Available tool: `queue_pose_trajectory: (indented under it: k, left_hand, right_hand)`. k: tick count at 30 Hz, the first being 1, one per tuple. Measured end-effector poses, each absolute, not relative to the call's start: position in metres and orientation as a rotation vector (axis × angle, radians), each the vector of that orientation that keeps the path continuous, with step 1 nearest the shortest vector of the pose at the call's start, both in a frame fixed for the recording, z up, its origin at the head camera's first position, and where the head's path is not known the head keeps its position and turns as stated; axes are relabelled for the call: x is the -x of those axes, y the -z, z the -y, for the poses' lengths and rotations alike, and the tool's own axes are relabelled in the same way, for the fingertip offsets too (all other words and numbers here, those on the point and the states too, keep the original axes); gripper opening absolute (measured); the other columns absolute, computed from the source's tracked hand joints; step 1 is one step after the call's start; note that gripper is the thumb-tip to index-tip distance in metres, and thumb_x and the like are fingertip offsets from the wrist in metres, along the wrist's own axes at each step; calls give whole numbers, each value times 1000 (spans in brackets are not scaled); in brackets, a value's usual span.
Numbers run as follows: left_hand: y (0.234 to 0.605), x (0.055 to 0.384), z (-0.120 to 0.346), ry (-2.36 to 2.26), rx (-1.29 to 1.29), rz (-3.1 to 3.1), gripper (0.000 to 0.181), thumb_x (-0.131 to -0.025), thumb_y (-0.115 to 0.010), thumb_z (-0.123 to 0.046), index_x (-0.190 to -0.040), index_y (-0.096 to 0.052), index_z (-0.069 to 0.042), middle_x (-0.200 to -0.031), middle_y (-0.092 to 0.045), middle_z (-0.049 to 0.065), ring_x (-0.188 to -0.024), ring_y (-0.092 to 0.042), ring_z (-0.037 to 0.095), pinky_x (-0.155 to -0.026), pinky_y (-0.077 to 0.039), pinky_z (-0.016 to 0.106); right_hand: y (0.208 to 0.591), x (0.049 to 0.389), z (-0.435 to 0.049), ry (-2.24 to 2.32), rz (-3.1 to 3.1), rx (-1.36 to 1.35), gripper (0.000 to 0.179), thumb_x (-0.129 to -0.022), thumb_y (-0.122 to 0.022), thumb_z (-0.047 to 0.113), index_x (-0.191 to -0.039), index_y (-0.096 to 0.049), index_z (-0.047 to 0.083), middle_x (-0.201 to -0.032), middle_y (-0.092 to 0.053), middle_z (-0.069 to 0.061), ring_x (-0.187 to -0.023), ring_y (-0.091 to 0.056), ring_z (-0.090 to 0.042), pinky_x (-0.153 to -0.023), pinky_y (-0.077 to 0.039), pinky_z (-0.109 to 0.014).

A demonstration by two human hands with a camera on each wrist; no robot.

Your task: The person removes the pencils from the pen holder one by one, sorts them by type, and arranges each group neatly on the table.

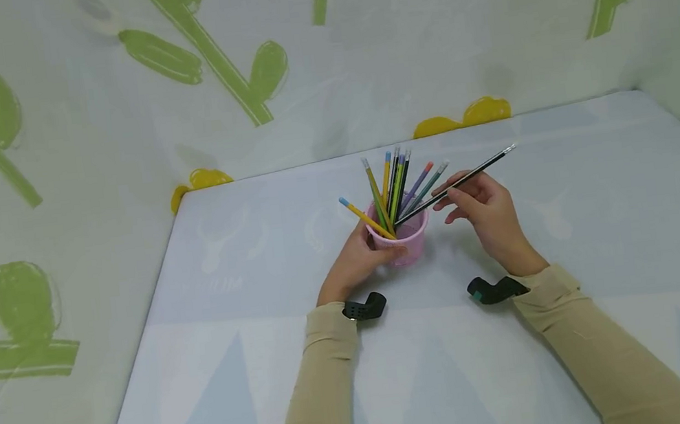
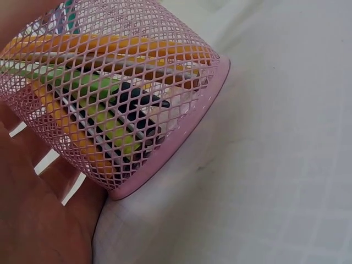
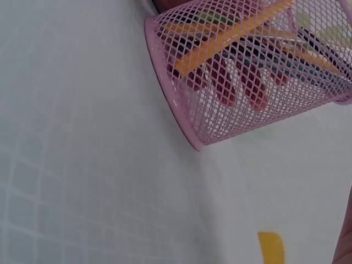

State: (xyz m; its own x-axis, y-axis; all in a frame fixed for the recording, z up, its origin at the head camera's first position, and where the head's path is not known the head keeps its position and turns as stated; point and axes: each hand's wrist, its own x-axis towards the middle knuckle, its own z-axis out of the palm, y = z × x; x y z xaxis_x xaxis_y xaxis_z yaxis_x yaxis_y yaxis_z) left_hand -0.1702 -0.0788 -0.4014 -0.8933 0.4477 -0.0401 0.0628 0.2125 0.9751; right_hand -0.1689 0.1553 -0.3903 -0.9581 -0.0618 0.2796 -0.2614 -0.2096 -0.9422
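Observation:
A pink mesh pencil cup stands on the table, with several pencils in yellow, green, black, purple and teal leaning out of it. My left hand grips the cup from its left side, thumb across the front. In the right wrist view, fingers of that hand show through the mesh of the cup. My right hand, at the cup's right, pinches a black striped pencil. That pencil slants down to the left, its lower end inside the cup's mouth. Pencil ends show behind the mesh in the left wrist view.
The white table carries pale blue triangle shapes. Behind it and at the left hangs a light covering with green leaf and yellow flower prints. Black straps with cameras sit on both wrists, below beige sleeves.

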Motion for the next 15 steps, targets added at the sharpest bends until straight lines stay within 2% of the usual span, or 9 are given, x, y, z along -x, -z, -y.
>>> queue_pose_trajectory:
  k: [3,6,11,15]
  left_hand:
    - [404,171,77,-1718,-485,-2191,88,-70,-75,-30,-137,-20,-42,-125,-45,-8,-112,-43,12,-95,-35,33]
    - [397,168,77,-1716,-492,-2184,87,-71,-75,-25,-138,-21,-38,-125,-46,-6,-111,-44,13,-94,-36,34]
    - [388,166,78,-1708,-479,-2202,84,-72,-74,-21,-138,-23,-36,-124,-46,-5,-111,-44,13,-93,-36,33]
    - [390,164,79,-1710,-449,-2189,87,-73,-73,-18,-140,-20,-34,-126,-45,-2,-112,-43,15,-94,-35,34]
  right_hand:
    - [392,169,-158,-2484,1703,-409,25,-90,-51,9,-111,-44,-5,-101,-58,-18,-82,-59,-26,-62,-52,-28]
    - [392,171,-160,-2653,1488,-445,21,-92,-46,4,-110,-42,-6,-97,-57,-18,-79,-58,-25,-61,-51,-26]
    - [392,176,-164,-2815,1308,-467,18,-94,-41,8,-110,-40,0,-89,-60,-16,-69,-58,-25,-56,-51,-27]
    - [397,177,-170,-2879,1261,-398,25,-96,-37,13,-118,-36,1,-83,-62,-16,-61,-56,-23,-54,-50,-26]
